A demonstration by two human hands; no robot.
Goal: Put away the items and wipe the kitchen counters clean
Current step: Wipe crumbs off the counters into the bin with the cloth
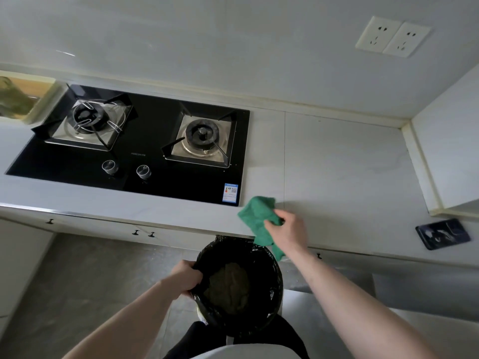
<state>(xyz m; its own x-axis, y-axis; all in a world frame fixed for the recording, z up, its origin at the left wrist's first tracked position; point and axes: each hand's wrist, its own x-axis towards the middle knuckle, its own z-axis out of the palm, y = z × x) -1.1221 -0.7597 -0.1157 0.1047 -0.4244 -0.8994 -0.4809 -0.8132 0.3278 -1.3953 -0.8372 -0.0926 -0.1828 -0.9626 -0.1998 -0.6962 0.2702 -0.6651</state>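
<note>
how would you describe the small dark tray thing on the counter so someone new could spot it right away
Start at the black gas hob set into the pale counter and follow the counter to its far right end, under the two wall sockets. There, near the front edge, lies a small dark tray. It is the only dark, glossy rectangle lying on that stretch, well apart from the green cloth.

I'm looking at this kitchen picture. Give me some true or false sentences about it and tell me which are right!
1. The right hand holds a green cloth. True.
2. The left hand grips the rim of a bin lined with a black bag. True.
3. A pot sits on the right burner. False: both burners are bare.
4. The cloth is lying on the stove. False: it is at the counter edge, right of the stove.
5. The stove has two knobs. True.
</note>
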